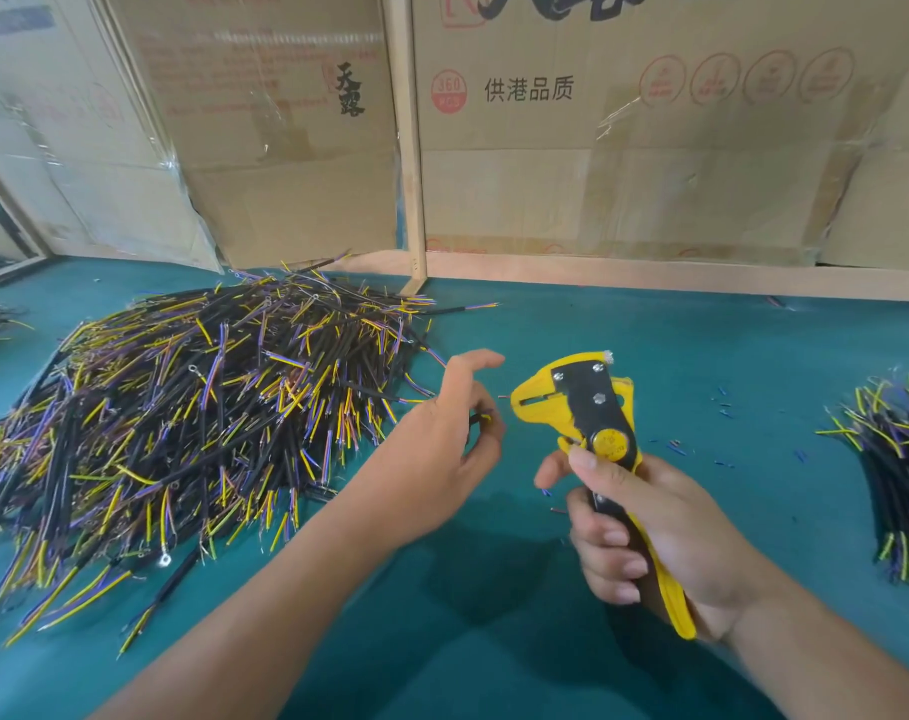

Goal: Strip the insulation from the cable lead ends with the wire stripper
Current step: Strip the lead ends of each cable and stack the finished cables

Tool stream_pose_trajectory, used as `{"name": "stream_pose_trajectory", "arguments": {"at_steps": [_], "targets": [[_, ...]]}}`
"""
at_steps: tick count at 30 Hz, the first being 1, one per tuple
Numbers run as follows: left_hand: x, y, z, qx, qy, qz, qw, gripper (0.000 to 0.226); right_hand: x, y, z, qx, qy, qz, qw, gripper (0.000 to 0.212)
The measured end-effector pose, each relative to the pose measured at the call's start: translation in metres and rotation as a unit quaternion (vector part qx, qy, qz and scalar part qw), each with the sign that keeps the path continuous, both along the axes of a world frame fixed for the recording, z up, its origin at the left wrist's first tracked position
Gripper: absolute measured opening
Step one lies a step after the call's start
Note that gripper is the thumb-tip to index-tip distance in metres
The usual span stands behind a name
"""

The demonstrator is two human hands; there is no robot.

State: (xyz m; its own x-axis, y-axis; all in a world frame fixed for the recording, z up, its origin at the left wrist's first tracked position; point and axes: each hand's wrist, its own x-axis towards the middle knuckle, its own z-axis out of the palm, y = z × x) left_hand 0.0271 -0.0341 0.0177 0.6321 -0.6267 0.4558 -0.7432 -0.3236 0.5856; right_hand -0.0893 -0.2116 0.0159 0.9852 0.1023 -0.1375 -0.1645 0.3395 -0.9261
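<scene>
My right hand (644,532) grips the handles of a yellow and black wire stripper (592,407), its jaws pointing left. My left hand (442,449) pinches a short black cable (481,419) with a yellow lead, mostly hidden by the fingers. A thin lead tip pokes out toward the stripper jaws, just short of them. The index finger sticks out above. A big pile of black cables with yellow, blue and purple leads (192,418) lies on the green table at the left.
A smaller heap of cables (894,459) lies at the right edge. Blue insulation scraps (722,397) are scattered on the green mat (494,641) right of the stripper. Cardboard boxes (597,122) and a wooden frame (413,148) stand along the back.
</scene>
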Motion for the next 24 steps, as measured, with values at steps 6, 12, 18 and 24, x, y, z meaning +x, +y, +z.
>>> {"name": "stream_pose_trajectory", "arguments": {"at_steps": [6,12,18,24], "targets": [[0.004,0.001,0.010,-0.157,0.190,-0.016,0.969,0.047,0.010,-0.008,0.002,0.104,-0.010,-0.121,0.987,0.043],[0.008,0.003,0.022,-0.383,0.391,-0.029,0.836,0.021,0.015,-0.006,-0.006,0.130,0.010,-0.122,0.984,0.057],[0.013,0.004,0.019,-0.380,0.436,-0.016,0.816,0.037,0.014,0.000,-0.010,0.112,0.029,-0.093,0.989,0.055],[0.017,0.005,0.021,-0.439,0.561,-0.041,0.700,0.042,0.013,0.001,-0.011,0.110,0.041,-0.082,0.990,0.055]]}}
